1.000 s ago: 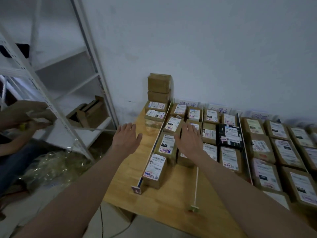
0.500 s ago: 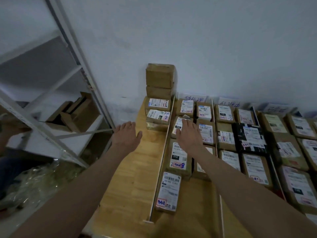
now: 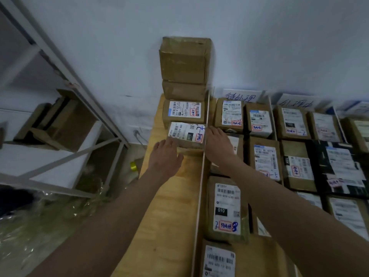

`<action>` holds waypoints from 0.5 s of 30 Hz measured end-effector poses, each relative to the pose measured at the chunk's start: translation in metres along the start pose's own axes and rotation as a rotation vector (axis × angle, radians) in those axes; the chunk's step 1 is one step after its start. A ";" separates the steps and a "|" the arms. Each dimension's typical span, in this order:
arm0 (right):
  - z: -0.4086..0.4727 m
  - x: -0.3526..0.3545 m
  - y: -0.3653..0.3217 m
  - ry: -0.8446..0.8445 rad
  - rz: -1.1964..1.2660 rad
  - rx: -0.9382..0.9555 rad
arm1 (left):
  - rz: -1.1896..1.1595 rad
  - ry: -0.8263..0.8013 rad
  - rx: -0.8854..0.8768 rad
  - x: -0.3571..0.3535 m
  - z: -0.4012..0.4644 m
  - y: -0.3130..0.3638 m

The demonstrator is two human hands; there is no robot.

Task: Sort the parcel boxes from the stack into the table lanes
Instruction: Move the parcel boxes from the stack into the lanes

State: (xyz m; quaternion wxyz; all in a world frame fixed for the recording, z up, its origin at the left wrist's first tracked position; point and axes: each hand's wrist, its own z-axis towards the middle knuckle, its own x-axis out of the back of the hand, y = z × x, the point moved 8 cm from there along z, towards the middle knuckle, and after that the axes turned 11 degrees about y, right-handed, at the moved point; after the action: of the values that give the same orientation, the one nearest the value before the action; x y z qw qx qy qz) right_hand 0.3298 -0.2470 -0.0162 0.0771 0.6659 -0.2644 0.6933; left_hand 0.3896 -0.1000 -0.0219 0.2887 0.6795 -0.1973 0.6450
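A stack of brown parcel boxes (image 3: 184,62) stands against the wall at the far end of the wooden table (image 3: 171,216). In front of it lie two labelled boxes; the nearer box (image 3: 186,133) has a white label marked 070. My left hand (image 3: 164,156) reaches its front left corner, fingers spread. My right hand (image 3: 218,145) is at its right side, over the thin white lane divider (image 3: 201,186). Both hands are empty and touch or nearly touch the box. Right of the divider, lanes hold several labelled parcels (image 3: 226,208).
Handwritten lane signs (image 3: 241,95) lean on the wall behind the lanes. A grey metal shelf rack (image 3: 60,108) with a folded cardboard box (image 3: 58,118) stands at left. Crumpled clear plastic (image 3: 40,216) and a yellow tape roll (image 3: 133,165) lie on the floor.
Both hands moved forward towards the box labelled 070 and now flank it. The camera came closer to the table and the stack.
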 end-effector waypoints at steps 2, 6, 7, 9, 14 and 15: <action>0.014 -0.011 -0.003 -0.021 0.011 0.019 | 0.010 -0.005 -0.024 -0.012 0.006 0.002; 0.011 -0.029 -0.013 0.010 -0.045 0.085 | 0.073 0.054 -0.083 -0.019 0.004 -0.010; 0.005 -0.031 -0.016 0.033 -0.051 0.094 | 0.065 0.073 -0.088 -0.018 0.003 -0.015; -0.007 -0.033 -0.027 0.049 -0.001 0.096 | 0.034 0.099 -0.062 -0.015 0.003 -0.028; -0.029 -0.049 -0.051 -0.024 0.312 -0.081 | -0.092 0.040 0.118 -0.018 0.009 -0.057; -0.030 -0.051 -0.050 -0.023 0.401 -0.161 | -0.112 0.020 0.121 -0.020 0.010 -0.057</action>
State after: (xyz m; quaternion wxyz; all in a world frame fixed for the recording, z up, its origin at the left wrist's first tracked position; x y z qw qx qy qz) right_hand 0.3319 -0.1776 -0.0516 -0.0122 0.5995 -0.4469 0.6638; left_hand 0.4319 -0.0649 -0.0493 0.2846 0.6992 -0.1166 0.6454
